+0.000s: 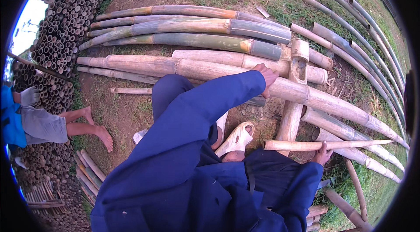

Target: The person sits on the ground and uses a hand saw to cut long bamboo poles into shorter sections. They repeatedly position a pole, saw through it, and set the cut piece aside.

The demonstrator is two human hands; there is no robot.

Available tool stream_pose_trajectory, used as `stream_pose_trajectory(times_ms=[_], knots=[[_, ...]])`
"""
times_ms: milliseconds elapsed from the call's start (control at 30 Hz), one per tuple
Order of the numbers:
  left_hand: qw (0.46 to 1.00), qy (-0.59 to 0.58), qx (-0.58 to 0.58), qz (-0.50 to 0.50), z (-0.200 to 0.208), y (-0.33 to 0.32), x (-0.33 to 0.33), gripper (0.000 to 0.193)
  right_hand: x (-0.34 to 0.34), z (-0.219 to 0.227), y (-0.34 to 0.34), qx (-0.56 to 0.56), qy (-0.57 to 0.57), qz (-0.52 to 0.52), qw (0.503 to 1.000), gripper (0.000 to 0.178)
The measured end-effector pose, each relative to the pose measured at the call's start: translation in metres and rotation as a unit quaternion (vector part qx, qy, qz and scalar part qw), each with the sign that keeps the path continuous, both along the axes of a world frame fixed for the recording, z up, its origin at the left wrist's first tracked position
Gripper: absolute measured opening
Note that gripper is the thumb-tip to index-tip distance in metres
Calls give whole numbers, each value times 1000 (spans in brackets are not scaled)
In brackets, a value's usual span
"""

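My left arm reaches across to a thick pale bamboo pole (210, 68), and my left hand (267, 79) grips it from above with fingers curled over its side. That pole lies over a cross-laid bamboo post (289, 122), whose notched upper end (299, 63) shows a scooped-out opening. Lower right, my right hand (323, 154) is closed around a slim light bamboo pole (288, 145), with its fingertips showing at the far edge. The slim pole crosses over the bamboo post and over thicker poles to the right.
Several green and tan bamboo poles (188, 26) lie side by side beyond me. More poles (350, 48) are spread at the right. A tall stack of cut bamboo (65, 17) stands at the left, where a barefoot person with a gloved hand (29, 96) sits. My sandal (236, 139) is on the dirt.
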State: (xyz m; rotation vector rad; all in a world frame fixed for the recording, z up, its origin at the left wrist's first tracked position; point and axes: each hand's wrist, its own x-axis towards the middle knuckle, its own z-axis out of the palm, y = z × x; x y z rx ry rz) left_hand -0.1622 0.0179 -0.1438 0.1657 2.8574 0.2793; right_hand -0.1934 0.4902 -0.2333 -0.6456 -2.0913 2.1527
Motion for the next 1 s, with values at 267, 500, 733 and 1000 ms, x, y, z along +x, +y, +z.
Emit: stream_pose_trajectory(times_ms=[267, 500, 733, 1000], knots=[[990, -105, -68, 69, 33, -208, 88, 87, 1, -8, 23, 33, -9, -5, 999, 78], [862, -153, -291, 386, 15, -336, 191, 53, -7, -3, 6, -15, -13, -37, 999, 82], [978, 33, -53, 200, 59, -176, 105, 65, -9, -15, 7, -172, -1, -4, 985, 72], [998, -33, -51, -18, -6, 11, 57, 93, 3, -13, 4, -172, 3, 15, 985, 75]])
